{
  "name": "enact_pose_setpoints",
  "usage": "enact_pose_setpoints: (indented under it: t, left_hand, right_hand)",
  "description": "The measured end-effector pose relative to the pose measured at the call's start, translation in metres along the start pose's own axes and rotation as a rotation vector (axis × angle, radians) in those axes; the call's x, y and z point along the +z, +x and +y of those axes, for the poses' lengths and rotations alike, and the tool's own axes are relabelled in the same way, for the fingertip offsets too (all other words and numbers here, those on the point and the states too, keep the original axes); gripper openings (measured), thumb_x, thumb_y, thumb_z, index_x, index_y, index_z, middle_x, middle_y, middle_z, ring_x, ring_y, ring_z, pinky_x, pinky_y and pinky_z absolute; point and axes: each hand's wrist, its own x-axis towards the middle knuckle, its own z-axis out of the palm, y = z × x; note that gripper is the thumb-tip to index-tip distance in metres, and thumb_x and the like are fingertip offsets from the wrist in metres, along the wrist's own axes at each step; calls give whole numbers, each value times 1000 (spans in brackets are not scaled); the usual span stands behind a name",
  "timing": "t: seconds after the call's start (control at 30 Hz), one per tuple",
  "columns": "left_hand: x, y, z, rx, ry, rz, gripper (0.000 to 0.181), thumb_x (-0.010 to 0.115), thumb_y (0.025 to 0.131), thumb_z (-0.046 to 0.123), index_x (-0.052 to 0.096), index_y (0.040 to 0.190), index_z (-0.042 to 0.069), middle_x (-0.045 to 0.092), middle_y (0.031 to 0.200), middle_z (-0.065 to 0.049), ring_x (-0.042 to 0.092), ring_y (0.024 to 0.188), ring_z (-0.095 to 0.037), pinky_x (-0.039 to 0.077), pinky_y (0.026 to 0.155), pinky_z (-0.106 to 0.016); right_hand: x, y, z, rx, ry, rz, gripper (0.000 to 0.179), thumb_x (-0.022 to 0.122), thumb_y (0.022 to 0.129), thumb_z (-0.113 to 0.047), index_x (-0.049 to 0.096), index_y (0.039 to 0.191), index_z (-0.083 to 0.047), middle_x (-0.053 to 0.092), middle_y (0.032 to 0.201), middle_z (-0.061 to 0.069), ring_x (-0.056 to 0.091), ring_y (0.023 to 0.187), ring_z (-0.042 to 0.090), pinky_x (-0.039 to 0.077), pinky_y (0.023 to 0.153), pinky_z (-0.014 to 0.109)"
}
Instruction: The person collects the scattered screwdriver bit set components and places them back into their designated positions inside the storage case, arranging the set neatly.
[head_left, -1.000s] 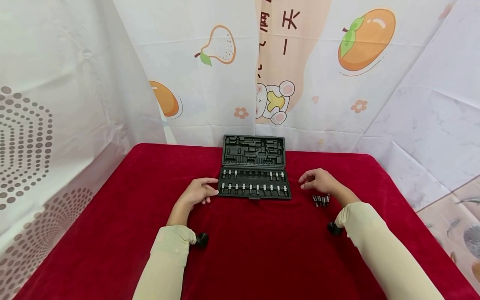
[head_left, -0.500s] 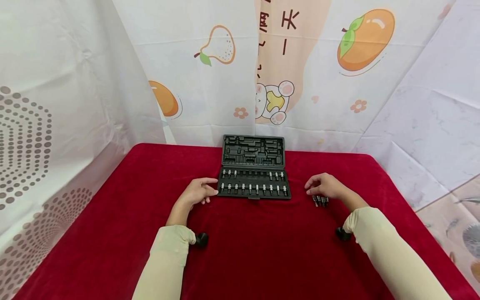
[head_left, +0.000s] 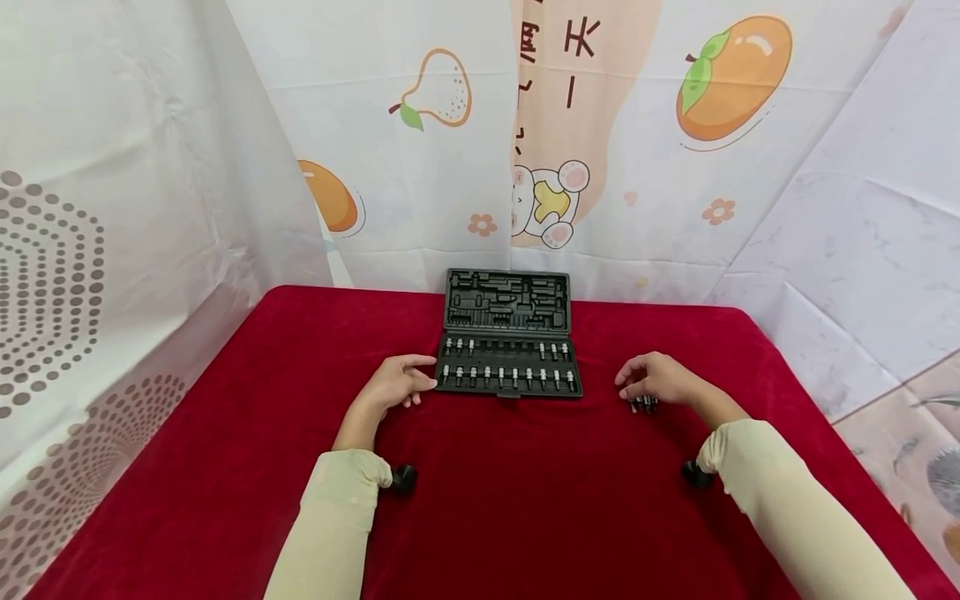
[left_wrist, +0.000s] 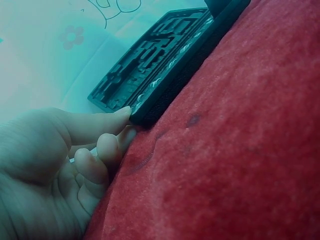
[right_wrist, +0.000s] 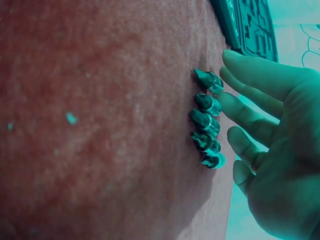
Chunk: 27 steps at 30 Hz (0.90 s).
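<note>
An open black tool case [head_left: 507, 335] lies on the red cloth, its lid tilted back. Two rows of silver-topped bit sockets [head_left: 514, 377] sit in its base; the back row has bare slots in the middle. At the case's left end my left hand [head_left: 392, 383] rests with thumb and index finger against the edge; the left wrist view shows the thumb tip [left_wrist: 124, 112] on a case corner. My right hand [head_left: 660, 377] hovers over several loose bit sockets [right_wrist: 206, 122] lying in a line, fingers spread and holding nothing. In the head view it partly hides them.
The red cloth [head_left: 517, 500] covers the whole table. Printed white curtains [head_left: 630, 225] stand behind the case and along both sides. A black wrist device [head_left: 403, 479] sits under the left sleeve, another black device [head_left: 697, 475] under the right.
My right hand has moved right and toward me, away from the case and over the loose bit sockets, covering more of them. The left hand and the case stay put.
</note>
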Motion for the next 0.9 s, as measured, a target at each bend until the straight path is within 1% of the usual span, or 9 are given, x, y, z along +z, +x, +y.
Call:
enact_pose_setpoints:
  t: [0.23,0.37,0.6,0.8,0.9]
  left_hand:
    - [0,-1,0,-8,0,0,47,70,88,5,57,134,2,70,92,-11,54,53,-14,44,47,-24]
    - [1,-1,1,-5,-2,0,47,70,88,5,57,134,2,70,91,-11,54,53,-15,44,47,-24]
    - [1,-1,2,-7,-6,1,47,70,89,5,57,134,2,70,92,-11,54,53,-14,44,47,-23]
    - [0,-1,2,-6,-8,0,48,70,89,4,56,135,2,70,93,-11,55,53,-14,44,47,-24]
    - [1,-2,2,-5,-5,-1,48,70,89,5,56,134,2,70,92,-11,54,53,-15,44,47,-24]
  right_hand:
    - [-4,-2,1,-10,20,-65,17,76,82,-6,71,97,0,67,87,3,59,75,18,50,64,34]
    - [-5,-4,2,-21,20,-82,18,75,82,-4,71,98,1,67,86,3,59,75,18,50,64,33]
    - [-7,-5,4,-39,-34,-43,17,78,78,-6,72,93,-1,66,89,5,58,76,16,49,65,31]
    - [-7,-6,5,-36,-32,-25,10,78,79,-5,72,87,-3,64,87,4,59,72,16,49,64,31]
    - [-5,-6,6,-41,-26,-14,9,77,80,-5,71,87,-4,65,83,2,59,69,16,50,62,32]
